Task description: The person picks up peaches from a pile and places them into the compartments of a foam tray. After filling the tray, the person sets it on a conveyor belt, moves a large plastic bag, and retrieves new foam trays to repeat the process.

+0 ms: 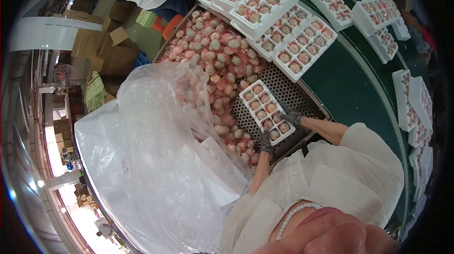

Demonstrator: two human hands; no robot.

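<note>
Peaches fill the white foam tray [266, 111], which sits on the perforated metal bin floor [298, 95] beside the loose heap of netted peaches [215, 57]. Both gloved hands grip it: the left hand [265, 143] is closed on its near corner and the right hand [293, 118] is closed on the adjoining edge. Handling it well likely means keeping the tray level and supported at both sides so the thin foam does not flex and spill fruit. Filled trays [302, 46] crowd the green counter [350, 88]; a clear plastic bag [156, 159] billows to the left.
</note>
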